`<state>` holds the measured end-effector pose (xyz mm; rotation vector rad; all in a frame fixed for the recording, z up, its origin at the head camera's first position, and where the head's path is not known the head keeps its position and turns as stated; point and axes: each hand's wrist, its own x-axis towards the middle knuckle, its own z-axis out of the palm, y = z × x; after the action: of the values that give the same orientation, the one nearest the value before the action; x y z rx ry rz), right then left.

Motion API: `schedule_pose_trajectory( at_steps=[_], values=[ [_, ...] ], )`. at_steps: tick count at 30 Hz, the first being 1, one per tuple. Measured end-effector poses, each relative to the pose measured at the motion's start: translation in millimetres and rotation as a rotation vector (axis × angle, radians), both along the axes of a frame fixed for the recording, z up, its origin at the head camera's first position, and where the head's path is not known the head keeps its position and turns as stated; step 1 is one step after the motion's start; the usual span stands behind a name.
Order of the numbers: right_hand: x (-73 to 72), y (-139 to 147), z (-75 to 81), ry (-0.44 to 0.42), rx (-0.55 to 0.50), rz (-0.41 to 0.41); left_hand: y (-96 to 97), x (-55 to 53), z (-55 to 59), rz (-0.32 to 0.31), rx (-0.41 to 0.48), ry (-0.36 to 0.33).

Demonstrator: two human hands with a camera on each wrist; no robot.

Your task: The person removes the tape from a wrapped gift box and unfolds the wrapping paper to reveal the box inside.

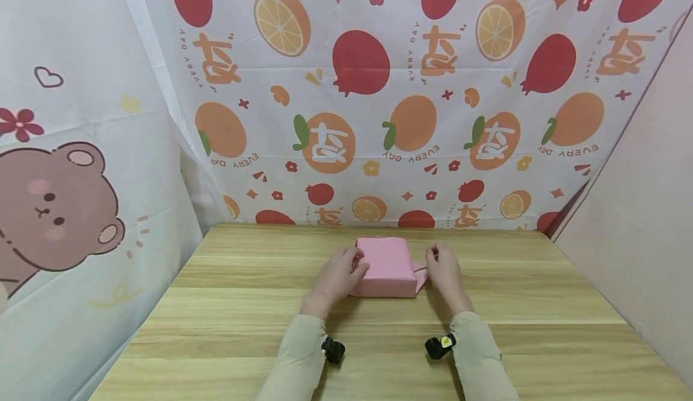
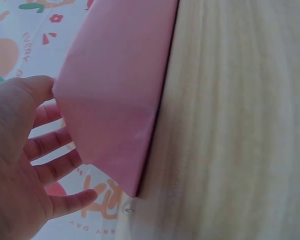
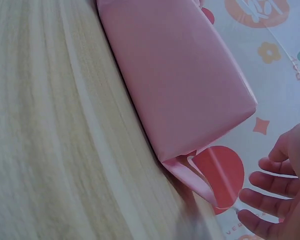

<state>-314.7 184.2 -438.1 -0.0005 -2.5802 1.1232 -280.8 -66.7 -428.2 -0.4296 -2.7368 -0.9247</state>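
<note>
A box wrapped in pink paper [image 1: 384, 260] lies flat near the far side of the table. My left hand [image 1: 338, 272] is at the box's left end. In the left wrist view, its thumb touches the paper's upper edge, and the other fingers [image 2: 52, 145] spread loosely beside the folded end. From the box's right end, a loose paper flap [image 3: 190, 182] sticks out, with a small gap at the fold. Just right of that flap is my right hand [image 1: 444, 269]. Its fingers are loosely bent and apart from the paper in the right wrist view.
The wood-grain table [image 1: 233, 329] ends at a fruit-printed cloth [image 1: 357, 118] hanging behind it. A cloth with a bear print [image 1: 59, 208] hangs on the left, and a pale cloth [image 1: 639, 220] on the right. Small black wrist cameras [image 1: 332, 351] sit on both sleeves.
</note>
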Motion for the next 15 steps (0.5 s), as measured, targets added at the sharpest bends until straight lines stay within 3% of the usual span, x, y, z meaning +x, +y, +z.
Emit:
schedule_pose_trajectory(
  at_steps=[7,15],
  values=[
    [-5.9,-9.9,-6.4,-0.03,-0.029,0.138,0.2,-1.9,-6.7,0.02,0.023,0.075],
    [-11.2,-26.0,-10.7,-0.007,-0.015,0.357,1.4,-3.1,-9.1,0.034,0.024,0.046]
  ],
)
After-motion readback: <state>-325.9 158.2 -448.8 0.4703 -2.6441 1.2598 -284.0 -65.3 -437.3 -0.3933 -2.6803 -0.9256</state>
